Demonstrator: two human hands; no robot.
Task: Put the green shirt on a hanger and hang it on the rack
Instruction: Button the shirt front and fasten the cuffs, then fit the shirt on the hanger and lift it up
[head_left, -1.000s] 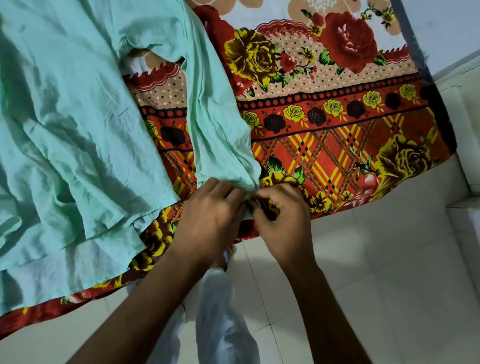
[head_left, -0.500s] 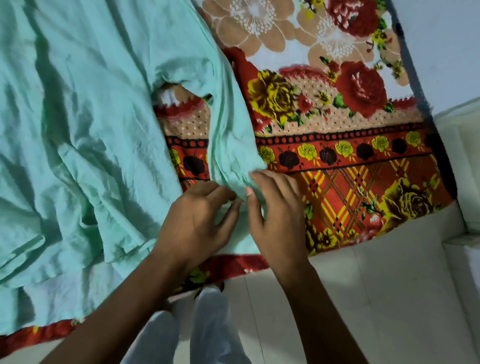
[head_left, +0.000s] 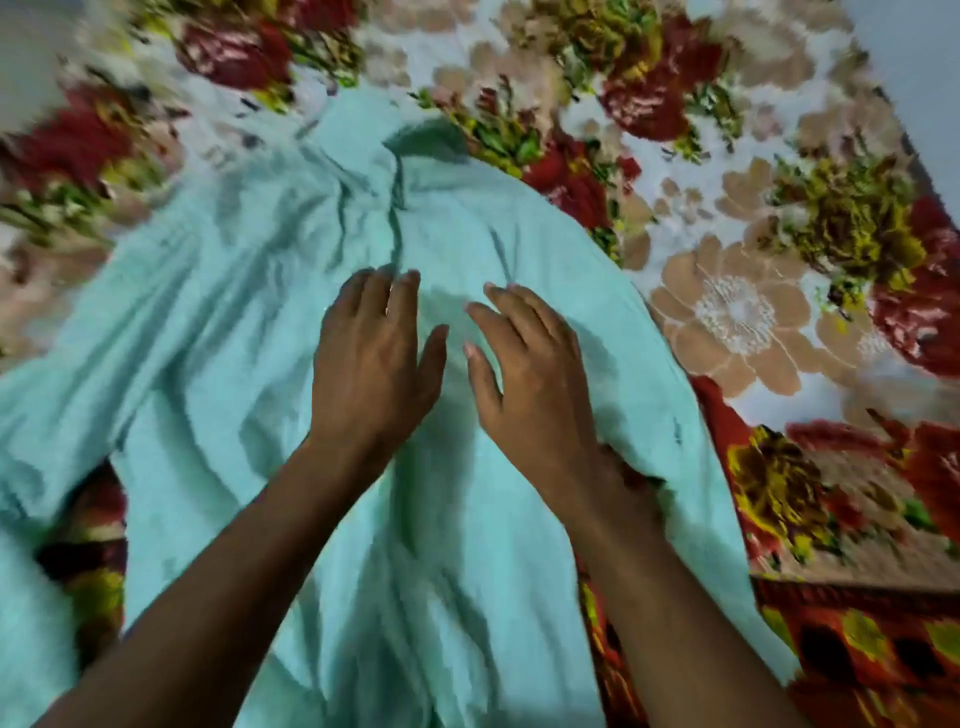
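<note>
The green shirt (head_left: 291, 395) lies rumpled on the floral bedspread (head_left: 737, 312), long axis running away from the person, with left hand (head_left: 371, 364) and right hand (head_left: 530, 379) flat-fingered on its middle (holding nothing), equally near.

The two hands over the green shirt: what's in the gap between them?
Head view: only wrinkled green shirt shows between left hand and right hand; no hanger there.
</note>
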